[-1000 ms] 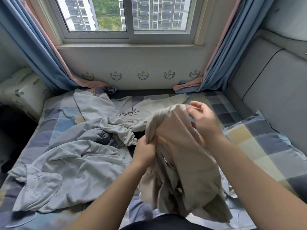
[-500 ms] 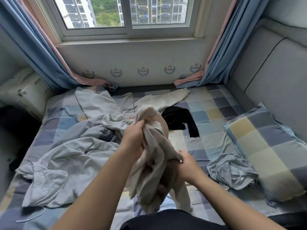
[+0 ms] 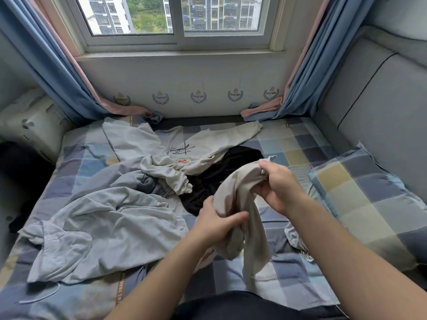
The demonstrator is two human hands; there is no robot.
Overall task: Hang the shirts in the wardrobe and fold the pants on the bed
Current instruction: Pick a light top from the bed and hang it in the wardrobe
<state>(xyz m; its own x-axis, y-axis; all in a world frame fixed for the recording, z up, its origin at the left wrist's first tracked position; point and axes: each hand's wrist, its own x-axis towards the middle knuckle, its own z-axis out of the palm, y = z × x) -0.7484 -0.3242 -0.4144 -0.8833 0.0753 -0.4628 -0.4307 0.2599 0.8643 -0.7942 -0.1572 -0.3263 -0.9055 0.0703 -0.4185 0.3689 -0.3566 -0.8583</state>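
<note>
The bed (image 3: 288, 144), spread with a checked sheet in blue, grey and yellow, fills most of the view. A padded grey headboard (image 3: 381, 116) runs along its right side. At the far end a window (image 3: 175, 17) sits above a white wall, with a blue and pink curtain (image 3: 46, 65) hanging at each side.

A pillow (image 3: 369, 204) in the same check lies at the right edge of the bed against the headboard. A large, rumpled pale blue-grey garment (image 3: 104, 227) sprawls over the near left part of the sheet. Beyond it lies a cream sweatshirt (image 3: 208, 139) with dark script lettering, one sleeve stretched toward the right curtain. A black garment (image 3: 219, 172) lies partly under that sweatshirt, near the middle of the bed.

In front of the black garment a beige garment (image 3: 240, 188) is held up off the sheet, bunched so that I cannot tell whether it is a shirt or pants. Its loose end hangs down toward the near edge of the bed.

The right hand (image 3: 279, 188) holds the upper end, its grip curled tight round the cloth, with a scrap of fabric poking out above the fist. The left hand (image 3: 215, 225) is lower, its grip wrapped round the middle of the bunch with the thumb lying across the front.
</note>
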